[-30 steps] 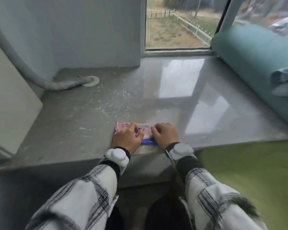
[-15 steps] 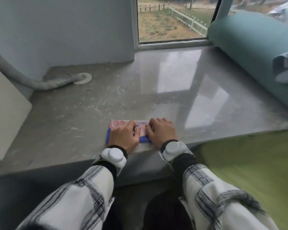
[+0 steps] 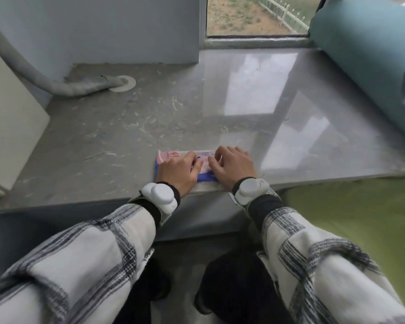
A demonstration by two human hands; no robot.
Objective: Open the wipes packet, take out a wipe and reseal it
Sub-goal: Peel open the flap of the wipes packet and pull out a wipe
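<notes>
**Two hands flat on the wipes packet**

The wipes packet [image 3: 185, 157] lies flat on the grey stone ledge [image 3: 126, 136], close to the near edge. It is long and thin. Its long side runs from left to right, the same way as the edge of the ledge. The far strip is pink and the near strip is blue.

Both hands are on top of it. The left hand [image 3: 177, 173] covers the left half. The right hand [image 3: 234, 167] covers the right end. Neither hand is nearer than the other; each one sits right on the packet. The thumbs and first fingers point in at each other and nearly meet over the middle of the packet.

Neither hand is closed around anything. The fingers are bent a little and rest on the wrapper, pressing it down. I cannot tell if a fingertip has pinched the sticky flap, because the fingers hide that spot.

No wipe shows outside the packet. I think the hands are working at the flap in the middle, but I cannot tell whether it is being peeled up or pressed down.
</notes>
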